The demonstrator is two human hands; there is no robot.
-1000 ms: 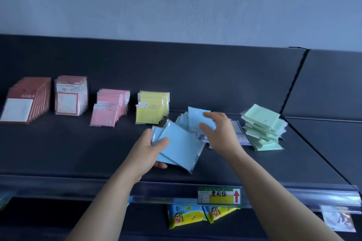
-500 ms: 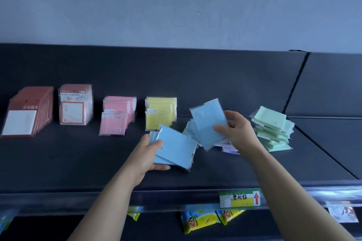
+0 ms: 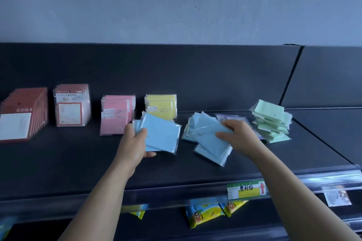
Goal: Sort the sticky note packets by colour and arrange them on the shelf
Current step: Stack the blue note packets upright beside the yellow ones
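The left grip (image 3: 135,143) clasps a stack of blue packets (image 3: 162,135). At its 3 o'clock, the right grip (image 3: 238,135) pinches loose blue packets (image 3: 210,146) on the shelf (image 3: 58,162).

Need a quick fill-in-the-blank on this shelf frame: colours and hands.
The left hand grips a bundle that is ____.
The right hand grips packets in the loose pile, also ____.
The rightmost stack is ____.
The left neighbour of the yellow stack is ____.
Missing: blue; blue; green; pink.
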